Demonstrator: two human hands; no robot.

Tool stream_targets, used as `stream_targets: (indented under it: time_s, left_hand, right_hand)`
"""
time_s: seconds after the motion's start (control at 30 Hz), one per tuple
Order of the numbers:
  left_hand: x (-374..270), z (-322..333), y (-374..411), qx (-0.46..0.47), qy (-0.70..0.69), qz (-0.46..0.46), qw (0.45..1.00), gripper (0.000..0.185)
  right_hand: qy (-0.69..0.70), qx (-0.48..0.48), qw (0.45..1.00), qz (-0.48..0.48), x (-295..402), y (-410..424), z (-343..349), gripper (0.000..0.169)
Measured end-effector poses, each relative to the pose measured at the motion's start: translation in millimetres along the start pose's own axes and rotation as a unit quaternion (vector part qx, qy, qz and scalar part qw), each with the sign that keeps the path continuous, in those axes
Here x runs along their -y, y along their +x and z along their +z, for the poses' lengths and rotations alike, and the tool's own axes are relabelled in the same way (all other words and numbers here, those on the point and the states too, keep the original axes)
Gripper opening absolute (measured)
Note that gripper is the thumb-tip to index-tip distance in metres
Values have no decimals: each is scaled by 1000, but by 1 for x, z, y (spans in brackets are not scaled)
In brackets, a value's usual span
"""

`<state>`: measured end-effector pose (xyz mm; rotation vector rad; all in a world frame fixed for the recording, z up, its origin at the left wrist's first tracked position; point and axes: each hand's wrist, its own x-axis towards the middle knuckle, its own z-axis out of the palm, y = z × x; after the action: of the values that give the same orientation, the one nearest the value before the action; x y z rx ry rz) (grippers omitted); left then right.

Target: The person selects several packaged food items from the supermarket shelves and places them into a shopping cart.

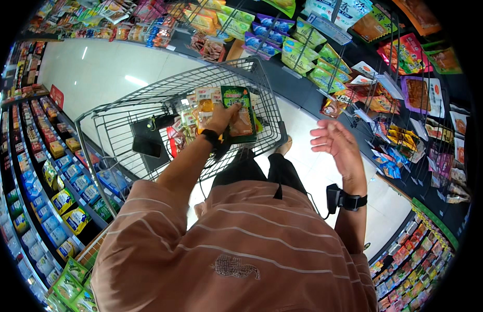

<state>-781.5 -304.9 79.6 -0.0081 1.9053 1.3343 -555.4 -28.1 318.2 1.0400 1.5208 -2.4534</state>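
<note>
My left hand [222, 119] grips a green snack packet [243, 126] with a clear window, its thumb across the front. That hand is inside the wire shopping cart [282, 133], above other goods. Beside the green packet, partly under my fingers, is a white-and-yellow food packet [205, 104]; whether I hold it too is unclear. A red packet [176, 142] lies lower in the cart. My right hand [337, 142] is raised between the cart and the hanging snack display, fingers slightly spread, holding nothing.
A dark smartphone [147, 146] and a black object [163, 121] rest at the cart's left end. Green jelly pouches [300, 56] and a red packet [407, 54] hang on hooks at the right. Shelves of packaged goods [64, 201] line the left. My foot [285, 145] stands near the cart.
</note>
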Motion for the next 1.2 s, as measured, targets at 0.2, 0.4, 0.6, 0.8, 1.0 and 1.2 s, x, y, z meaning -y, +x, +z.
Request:
stream_targets:
  time_s: [0.2,0.4,0.6,0.8,1.0,1.2]
  left_hand:
    - [41,63,70,-121,267,-17,956,58]
    - [58,105,97,-214,275,-39,937,51]
    - [38,95,100,-60,297,-67,951,48]
    - [-180,6,-45,252,111,113,955,39]
    - [-448,-32,-217,109,49,451,885,35]
    - [-650,-22,-257,9,100,619,779,50]
  right_hand:
    - [-3,-49,996,79,-39,-2,-3,31]
    - [3,-84,990,112,-52,-14,-13,34]
    - [-4,-60,995,76,-40,-15,-14,33]
    - [13,84,996,11,-11,-12,-20,33]
    - [-73,185,978,-60,103,-65,46,35]
    - [-151,274,908,-279,208,-141,76,35]
